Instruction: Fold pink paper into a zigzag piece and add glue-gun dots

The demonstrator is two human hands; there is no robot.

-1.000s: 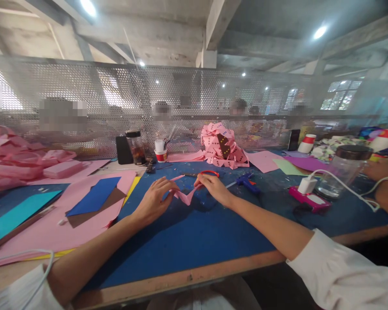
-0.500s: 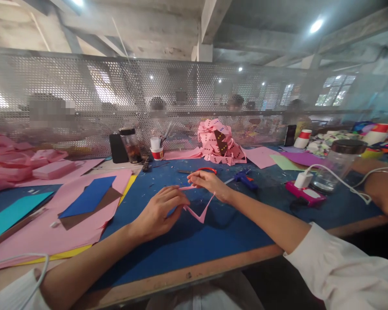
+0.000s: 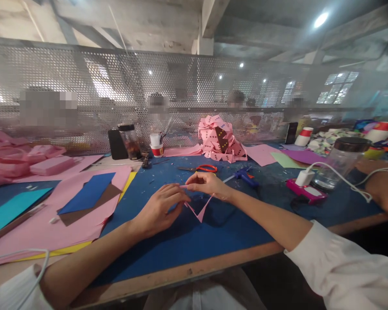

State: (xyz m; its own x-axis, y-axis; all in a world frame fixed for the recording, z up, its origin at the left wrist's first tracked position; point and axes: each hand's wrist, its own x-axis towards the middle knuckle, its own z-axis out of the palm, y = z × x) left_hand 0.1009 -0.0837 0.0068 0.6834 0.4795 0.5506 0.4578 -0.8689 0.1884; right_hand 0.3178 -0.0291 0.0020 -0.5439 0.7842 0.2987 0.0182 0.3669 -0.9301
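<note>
Between my two hands is a folded pink paper strip (image 3: 200,215), its lower part hanging in a V above the blue table mat (image 3: 168,254). My left hand (image 3: 163,206) pinches the strip's left end, the fingers bent over it. From the right, my right hand (image 3: 210,186) grips the other part between thumb and fingers. Just behind the right hand lie red-handled scissors (image 3: 207,168). A blue glue gun (image 3: 245,176) rests to the right of them, nozzle pointing at my right wrist. My fingers hide part of the strip.
Pink sheets (image 3: 80,232) with blue card (image 3: 90,193) on top lie at left. A heap of dotted pink paper pieces (image 3: 218,137) stands at the back. A magenta power strip (image 3: 305,191), a glass jar (image 3: 331,168) and another person's arm (image 3: 381,189) are at right.
My right hand has shifted slightly left and down, closer to my left hand, and more of the scissors shows behind it. Both hands still hold the pink strip.
</note>
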